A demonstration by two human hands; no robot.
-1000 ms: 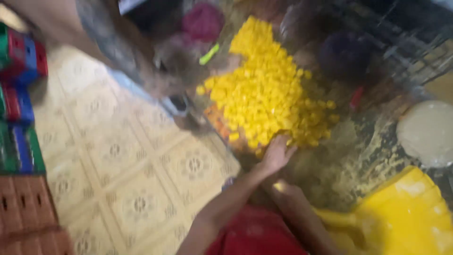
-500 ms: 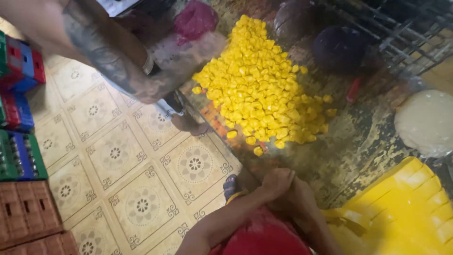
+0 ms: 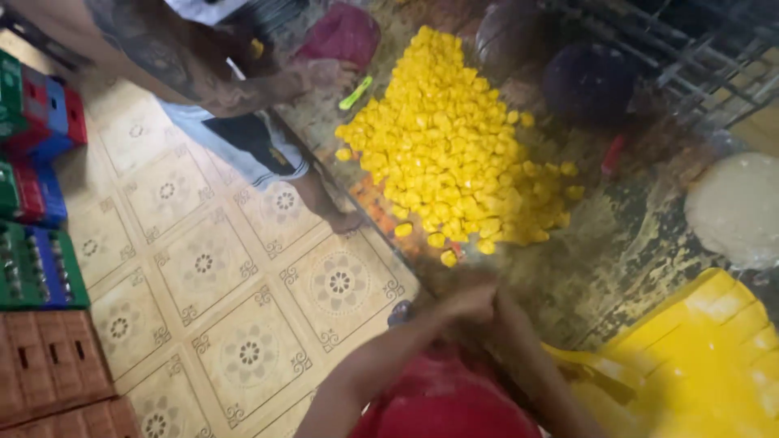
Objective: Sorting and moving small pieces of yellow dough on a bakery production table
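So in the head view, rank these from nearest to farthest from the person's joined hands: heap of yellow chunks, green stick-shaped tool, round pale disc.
From the joined hands:
1. Heap of yellow chunks, just above them.
2. Round pale disc, far right.
3. Green stick-shaped tool, up beside the heap's top left.

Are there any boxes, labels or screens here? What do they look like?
Plastic crates: stacked at the left edge, boxy, green, red and blue.
Brown crates: bottom left on the floor, boxy, with slots.
No labels, signs or screens show.
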